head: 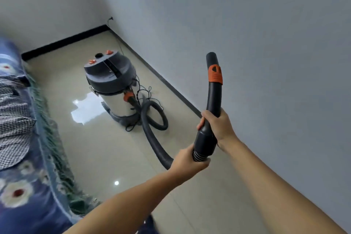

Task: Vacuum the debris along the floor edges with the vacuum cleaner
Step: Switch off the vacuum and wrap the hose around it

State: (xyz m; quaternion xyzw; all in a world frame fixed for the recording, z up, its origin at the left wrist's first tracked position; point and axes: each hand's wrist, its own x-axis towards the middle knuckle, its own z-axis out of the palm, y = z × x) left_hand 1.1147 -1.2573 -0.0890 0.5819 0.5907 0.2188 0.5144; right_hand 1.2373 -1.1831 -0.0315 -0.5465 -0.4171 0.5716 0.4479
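A canister vacuum cleaner (114, 89) with a grey lid, orange knobs and a pale drum stands on the tiled floor ahead. Its black ribbed hose (152, 138) loops on the floor and rises to me. My left hand (187, 159) grips the hose just below its cuff. My right hand (218, 125) grips the curved black handle tube (214, 93), which has an orange collar and points upward with its open end bare. No debris shows clearly along the floor edge (171, 85).
A bed (28, 157) with a blue flowered cover and a checked cloth fills the left side. White walls meet at the far corner (108, 24), with a dark baseboard along both. A thin black cord lies tangled beside the canister.
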